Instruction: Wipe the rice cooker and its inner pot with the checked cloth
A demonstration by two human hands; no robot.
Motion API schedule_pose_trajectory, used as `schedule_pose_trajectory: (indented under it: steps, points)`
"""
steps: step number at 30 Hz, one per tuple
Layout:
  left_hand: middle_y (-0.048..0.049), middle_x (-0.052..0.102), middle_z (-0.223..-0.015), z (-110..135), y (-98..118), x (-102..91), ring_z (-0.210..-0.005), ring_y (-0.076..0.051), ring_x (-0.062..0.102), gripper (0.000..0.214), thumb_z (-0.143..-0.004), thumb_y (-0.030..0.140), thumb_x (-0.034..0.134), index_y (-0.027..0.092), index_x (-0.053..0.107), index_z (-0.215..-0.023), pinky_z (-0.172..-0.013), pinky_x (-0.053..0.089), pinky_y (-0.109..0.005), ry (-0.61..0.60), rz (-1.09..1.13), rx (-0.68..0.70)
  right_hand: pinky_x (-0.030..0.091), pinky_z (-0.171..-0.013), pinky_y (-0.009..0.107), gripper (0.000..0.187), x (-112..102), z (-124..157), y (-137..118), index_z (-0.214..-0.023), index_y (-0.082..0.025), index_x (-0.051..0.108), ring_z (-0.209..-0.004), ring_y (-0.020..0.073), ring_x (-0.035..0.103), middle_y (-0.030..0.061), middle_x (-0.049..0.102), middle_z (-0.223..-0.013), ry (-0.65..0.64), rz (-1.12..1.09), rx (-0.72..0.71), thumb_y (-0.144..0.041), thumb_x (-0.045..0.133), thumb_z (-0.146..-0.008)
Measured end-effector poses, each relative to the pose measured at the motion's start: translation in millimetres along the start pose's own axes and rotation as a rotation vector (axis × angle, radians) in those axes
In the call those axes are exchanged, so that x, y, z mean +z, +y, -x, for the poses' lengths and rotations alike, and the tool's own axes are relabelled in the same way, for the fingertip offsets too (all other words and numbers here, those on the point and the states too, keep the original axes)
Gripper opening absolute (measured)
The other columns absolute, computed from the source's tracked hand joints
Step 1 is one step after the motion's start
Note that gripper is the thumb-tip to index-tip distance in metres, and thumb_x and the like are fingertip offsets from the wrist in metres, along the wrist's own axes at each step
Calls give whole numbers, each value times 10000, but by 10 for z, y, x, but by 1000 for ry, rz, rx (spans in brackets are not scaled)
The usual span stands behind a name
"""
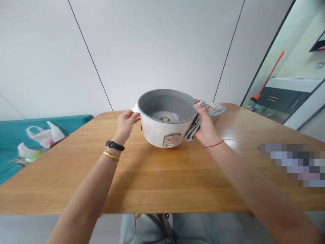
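Observation:
A white rice cooker body with a grey inner wall stands on the wooden table, its pot removed and a small heating plate showing inside. My left hand grips its left rim beside a white side handle. My right hand presses a grey striped cloth against the cooker's right side. A printed packet or cloth end sticks up from that hand; I cannot tell which. A black band and gold bangle circle my left wrist, and a red string circles my right.
A white bowl sits behind my right hand on the oak table. A white plastic bag lies on a teal bench at left. An orange broom leans beyond a doorway at right. A blurred patch covers the table's right side.

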State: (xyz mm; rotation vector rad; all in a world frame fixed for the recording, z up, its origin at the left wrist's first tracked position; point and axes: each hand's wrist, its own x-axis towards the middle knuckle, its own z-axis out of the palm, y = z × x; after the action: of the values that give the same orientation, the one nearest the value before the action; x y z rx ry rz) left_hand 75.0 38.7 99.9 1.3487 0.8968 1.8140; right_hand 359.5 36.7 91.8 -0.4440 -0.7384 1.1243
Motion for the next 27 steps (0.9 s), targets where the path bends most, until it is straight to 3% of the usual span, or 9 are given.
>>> schedule_pose_trajectory:
  steps: [4,10,14,17,20,24,26,27]
  points:
    - [-107,738,-862,-170,-386,-48,-849,-208,709,502,-762,637,752,149,703,-865,-830,538,-361,-35,83,-175,593,-882,366,460,10,-11,253,-1081,-206,655,-965,199,701,0,748,-1037,98,6,-9,-279,811,-654]
    - [-86,719,-856,-276,-604,-41,-786,-176,687,513,-784,668,711,159,675,-847,-750,532,-319,-20,67,-269,586,-882,341,440,-159,-295,519,-1104,-221,630,-968,173,704,-12,742,-1030,116,64,41,-366,778,-715]
    - [-70,715,-861,-329,-732,17,-759,-156,663,488,-785,648,721,167,669,-852,-729,513,-301,0,77,-307,521,-1013,391,453,-247,-388,688,-1153,-209,619,-1135,181,661,41,710,-1196,147,208,-29,-488,680,-801]
    - [-75,726,-910,-363,-797,51,-803,-167,662,480,-776,644,732,176,685,-873,-736,509,-295,26,106,-304,388,-1156,426,480,-392,-172,742,-1224,-207,619,-1284,190,576,68,652,-1334,142,473,-162,-453,679,-816]
    - [-96,738,-1031,-324,-801,34,-977,-229,669,487,-792,678,693,209,706,-923,-800,521,-337,41,79,-317,358,-1183,467,498,-626,100,592,-1234,-224,647,-1288,226,579,71,662,-1328,60,632,-110,-396,749,-777]
    - [-124,640,-1366,-44,-719,-83,-1353,-323,510,518,-807,732,630,272,719,-1028,-1035,446,-473,77,-78,-376,548,-999,471,349,-905,144,4,-1115,-252,709,-1091,276,696,81,732,-1181,179,539,78,-370,746,-788]
    - [-110,526,-1508,164,-646,-151,-1447,-311,411,515,-832,703,622,304,692,-1149,-1143,339,-507,85,-155,-392,559,-971,418,294,-967,78,-358,-1105,-270,726,-1109,279,690,92,728,-1195,179,659,-15,-379,707,-833]
    - [-103,478,-1549,267,-604,-177,-1468,-298,382,523,-855,682,606,316,663,-1223,-1179,284,-513,69,-190,-418,535,-1010,418,326,-980,45,-522,-1145,-271,723,-1154,286,669,96,719,-1221,110,809,-71,-401,695,-848]
